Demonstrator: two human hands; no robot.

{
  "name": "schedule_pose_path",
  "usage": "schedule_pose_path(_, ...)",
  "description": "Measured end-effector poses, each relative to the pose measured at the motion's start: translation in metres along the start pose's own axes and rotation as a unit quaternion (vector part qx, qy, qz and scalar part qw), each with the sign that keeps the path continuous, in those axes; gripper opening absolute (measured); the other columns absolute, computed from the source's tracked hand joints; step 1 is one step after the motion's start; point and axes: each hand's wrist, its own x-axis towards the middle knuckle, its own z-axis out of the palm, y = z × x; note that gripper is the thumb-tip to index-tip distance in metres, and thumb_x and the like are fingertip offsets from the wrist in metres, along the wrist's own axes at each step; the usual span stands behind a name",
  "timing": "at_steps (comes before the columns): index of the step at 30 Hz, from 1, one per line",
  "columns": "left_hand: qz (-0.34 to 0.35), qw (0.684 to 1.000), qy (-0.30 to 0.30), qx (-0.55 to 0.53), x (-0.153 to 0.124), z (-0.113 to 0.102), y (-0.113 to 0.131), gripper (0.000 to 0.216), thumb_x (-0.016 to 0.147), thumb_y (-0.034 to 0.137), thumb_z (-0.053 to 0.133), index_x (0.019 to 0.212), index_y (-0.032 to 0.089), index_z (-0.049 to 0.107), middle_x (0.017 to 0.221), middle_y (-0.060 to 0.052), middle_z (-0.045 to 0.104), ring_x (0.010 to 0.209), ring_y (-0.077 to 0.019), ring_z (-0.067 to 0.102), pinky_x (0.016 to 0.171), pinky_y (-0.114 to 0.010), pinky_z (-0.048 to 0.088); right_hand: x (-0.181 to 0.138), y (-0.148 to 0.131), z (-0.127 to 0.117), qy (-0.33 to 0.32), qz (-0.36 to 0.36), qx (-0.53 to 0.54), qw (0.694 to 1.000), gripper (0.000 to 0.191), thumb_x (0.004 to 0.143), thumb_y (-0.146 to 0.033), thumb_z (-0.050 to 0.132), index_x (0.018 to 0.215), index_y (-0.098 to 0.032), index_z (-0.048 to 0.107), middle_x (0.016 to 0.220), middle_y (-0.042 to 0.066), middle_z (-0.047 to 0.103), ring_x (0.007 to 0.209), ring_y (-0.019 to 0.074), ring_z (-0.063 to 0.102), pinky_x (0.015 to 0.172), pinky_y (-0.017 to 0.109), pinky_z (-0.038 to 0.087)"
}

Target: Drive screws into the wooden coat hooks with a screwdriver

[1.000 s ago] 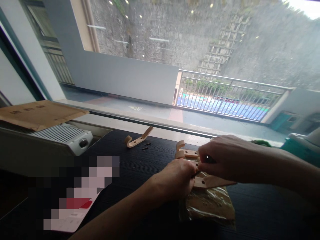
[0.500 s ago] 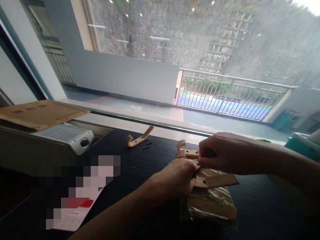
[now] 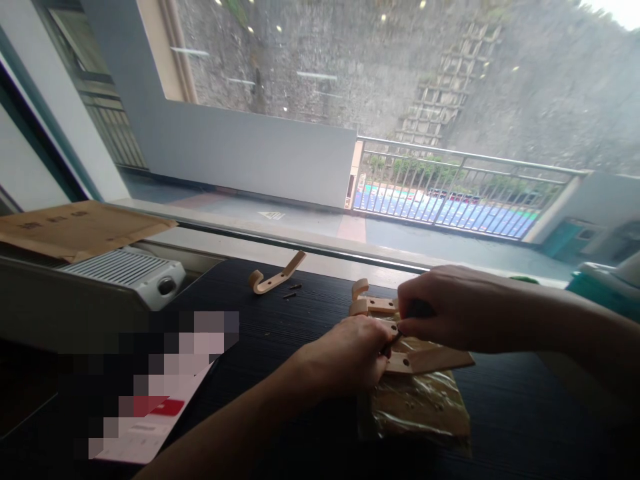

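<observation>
My left hand (image 3: 350, 357) is closed around the near end of a pale wooden hook (image 3: 425, 361) lying on a clear plastic bag of wooden parts (image 3: 417, 403). My right hand (image 3: 453, 307) is closed in a pinch on a small dark tool (image 3: 395, 340) whose tip points down at the hook's end with holes. Just beyond, another wooden hook (image 3: 373, 303) lies partly hidden under my right hand. A third wooden hook (image 3: 275, 275) rests farther back on the black table (image 3: 280, 333), with small dark screws (image 3: 291, 291) beside it.
A white heater (image 3: 125, 273) stands at the left with brown cardboard (image 3: 75, 227) on top. A paper sheet with a red patch (image 3: 150, 417) lies front left. A teal object (image 3: 605, 290) sits at the right edge. A window ledge (image 3: 300, 243) runs behind the table.
My right hand has shifted slightly with the dark tool, staying at the hook's drilled end. The left hand keeps its hold. Nothing else moved.
</observation>
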Motion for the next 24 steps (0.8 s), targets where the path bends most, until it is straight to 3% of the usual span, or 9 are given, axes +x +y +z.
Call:
schedule_pose_path(7, -0.006, 0.997, -0.082, -0.007, -0.003, -0.020, -0.001, 0.011, 0.078, 0.011, 0.048, 0.083, 0.017, 0.056, 0.075, 0.001, 0.054, 0.065, -0.0102, 0.051, 0.057, -0.022, 0.037, -0.004, 0.000, 0.001, 0.020, 0.006, -0.012, 1.000, 0.030, 0.084, -0.041, 0.048, 0.068, -0.023, 0.066, 0.053, -0.004, 0.057, 0.047, 0.0088, 0.039, 0.043, 0.024, 0.023)
schedule_pose_path(24, -0.008, 0.997, -0.080, 0.008, -0.005, -0.023, 0.001, 0.013, 0.076, 0.011, 0.051, 0.086, 0.017, 0.057, 0.075, 0.002, 0.054, 0.064, -0.0098, 0.048, 0.058, -0.021, 0.039, -0.011, -0.001, -0.007, 0.045, 0.000, -0.054, 0.998, 0.025, 0.084, -0.034, 0.049, 0.065, -0.024, 0.062, 0.053, -0.005, 0.055, 0.047, 0.0086, 0.037, 0.047, 0.024, 0.021)
